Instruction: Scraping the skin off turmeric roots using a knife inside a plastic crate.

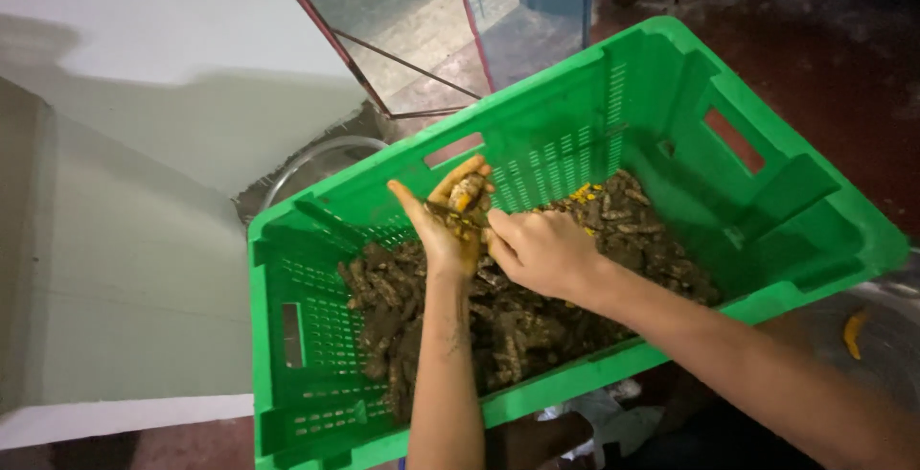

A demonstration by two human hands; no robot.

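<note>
Green plastic crate (671, 77) is holding muddy roots. Left hand (448, 226) is cupping a yellow root piece (467, 192), pointing upward; right hand (541, 252), touching beside it, is pinching a thin tool.

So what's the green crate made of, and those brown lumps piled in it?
Green crate: looks like moulded plastic, smooth with a slight sheen, with slotted vent walls and cut-out handles. Brown lumps: knobbly roots, probably turmeric, matte and soil-crusted; the piece in the left hand shows bright orange flesh.
</note>
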